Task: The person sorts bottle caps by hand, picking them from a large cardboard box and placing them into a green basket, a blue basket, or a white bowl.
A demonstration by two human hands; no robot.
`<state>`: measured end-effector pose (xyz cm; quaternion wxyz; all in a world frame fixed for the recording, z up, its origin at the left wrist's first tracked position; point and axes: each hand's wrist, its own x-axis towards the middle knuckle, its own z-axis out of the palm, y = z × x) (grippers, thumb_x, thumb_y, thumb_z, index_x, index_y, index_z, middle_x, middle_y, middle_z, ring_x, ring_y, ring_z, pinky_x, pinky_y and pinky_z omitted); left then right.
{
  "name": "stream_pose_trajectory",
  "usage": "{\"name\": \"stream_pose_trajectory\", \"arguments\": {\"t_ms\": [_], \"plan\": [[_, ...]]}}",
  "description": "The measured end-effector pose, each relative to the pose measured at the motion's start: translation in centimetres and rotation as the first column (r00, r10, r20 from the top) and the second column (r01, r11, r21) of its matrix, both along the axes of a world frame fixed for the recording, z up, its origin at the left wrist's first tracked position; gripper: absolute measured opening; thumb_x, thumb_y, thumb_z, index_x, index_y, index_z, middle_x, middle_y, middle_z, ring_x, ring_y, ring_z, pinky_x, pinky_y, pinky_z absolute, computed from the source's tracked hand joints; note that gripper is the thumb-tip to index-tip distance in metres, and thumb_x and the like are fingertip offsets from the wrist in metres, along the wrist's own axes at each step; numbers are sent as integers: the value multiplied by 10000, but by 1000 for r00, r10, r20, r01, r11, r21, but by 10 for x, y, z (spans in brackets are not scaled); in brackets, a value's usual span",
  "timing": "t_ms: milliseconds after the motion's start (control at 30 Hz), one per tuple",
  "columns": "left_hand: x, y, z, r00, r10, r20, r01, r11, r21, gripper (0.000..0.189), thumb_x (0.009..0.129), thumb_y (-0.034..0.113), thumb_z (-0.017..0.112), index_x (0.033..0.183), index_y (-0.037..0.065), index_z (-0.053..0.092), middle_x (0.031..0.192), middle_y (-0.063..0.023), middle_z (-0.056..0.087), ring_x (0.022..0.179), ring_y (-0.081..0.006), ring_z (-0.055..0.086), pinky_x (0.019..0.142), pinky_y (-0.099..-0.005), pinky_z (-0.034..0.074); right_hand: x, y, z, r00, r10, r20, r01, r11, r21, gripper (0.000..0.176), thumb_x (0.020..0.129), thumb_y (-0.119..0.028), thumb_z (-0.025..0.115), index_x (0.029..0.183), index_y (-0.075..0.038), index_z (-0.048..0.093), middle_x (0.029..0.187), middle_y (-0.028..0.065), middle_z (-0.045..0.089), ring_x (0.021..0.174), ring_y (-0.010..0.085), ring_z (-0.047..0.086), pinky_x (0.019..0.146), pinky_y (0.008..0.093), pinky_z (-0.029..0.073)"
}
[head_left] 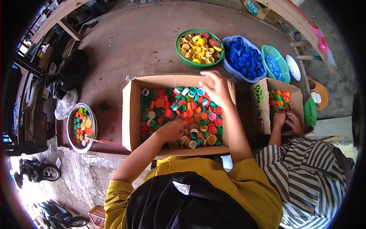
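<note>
A cardboard box (pixel 131 131) in front of me holds many loose plastic bottle caps (pixel 168 113) in red, green, orange and white. My left hand (pixel 173 130) reaches down among them with its fingers curled together, close to an orange cap (pixel 188 120). Whatever those fingertips hold, if anything, is hidden. Raised above the box's far right part is my right hand (pixel 216 87), thumb and fingers apart, with nothing visible between them. Just below its fingers lies a blue-and-white cap (pixel 201 92) in the box.
Beyond the box stand a green basket (pixel 183 60) of yellow and brown caps, a blue basket (pixel 233 75) of dark blue caps and a teal basket (pixel 281 57) of light blue ones. A metal bowl (pixel 69 134) is left. Beside me, another person's hands (pixel 286 120) reach into a smaller box (pixel 263 103).
</note>
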<state>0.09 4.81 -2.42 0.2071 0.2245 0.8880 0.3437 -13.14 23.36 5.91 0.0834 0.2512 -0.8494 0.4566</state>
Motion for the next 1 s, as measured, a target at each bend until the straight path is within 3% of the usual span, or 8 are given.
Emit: {"name": "stream_pose_trajectory", "arguments": {"t_ms": [167,300,433,567,600,700,867,1000], "plan": [[-1,1,-5,998,-70,-2,70,994,-78,226,776,105,557,993,55,521,948,-145,566,925,-329,553,782,-412,459,27,8,3,998,-5,-59,5,1000,-6,256,757,-92,658,995,-20,597,964,130,576,915,278,578,807,347,456],[-4,2,2,996,-43,73,40,998,40,225,778,67,567,997,50,522,951,-144,570,928,-312,564,778,-400,464,35,13,-3,1000,-29,5,29,999,-16,246,758,-76,651,992,-20,598,961,132,574,916,289,576,812,352,455],[-9,-7,5,998,61,6,-61,975,213,231,791,40,585,1014,30,523,933,-142,588,893,-271,595,772,-357,476,37,12,-12,990,16,141,-14,1000,-10,256,750,-62,660,996,-24,601,898,107,589,765,199,587,680,300,483],[-22,-13,38,955,291,51,-284,855,434,210,836,46,562,1037,-1,520,915,-140,598,852,-236,609,765,-318,480,44,6,-22,887,307,346,-318,948,-27,279,744,-65,686,1016,-47,626,781,53,580,645,110,554,564,246,473],[-23,-15,39,938,332,103,-340,818,464,182,863,73,544,1023,-5,508,896,-154,583,853,-253,603,736,-325,479,49,0,-21,862,374,342,-364,926,-96,299,743,-91,704,1029,-47,630,766,48,574,637,98,553,547,241,475],[-24,-17,41,920,372,-125,-275,837,473,184,871,86,541,1021,-12,501,902,-163,583,849,-251,604,733,-329,478,59,-15,-18,865,366,343,-371,927,-52,318,748,-125,719,1042,-47,627,745,47,564,604,99,550,547,240,478],[-23,-20,49,903,429,-21,-375,811,449,200,865,118,560,1005,-13,504,851,-161,597,814,-252,600,726,-322,470,60,-22,-22,867,438,236,-433,898,-76,330,773,-53,668,1096,-69,604,938,73,566,649,113,566,569,235,484],[-26,-22,44,904,425,-51,-357,815,456,184,864,130,566,970,-14,521,816,-154,600,789,-235,601,712,-318,469,58,-24,-24,871,412,266,-389,911,-138,316,760,-63,691,1057,-37,585,898,78,596,664,106,591,575,231,493]]}}
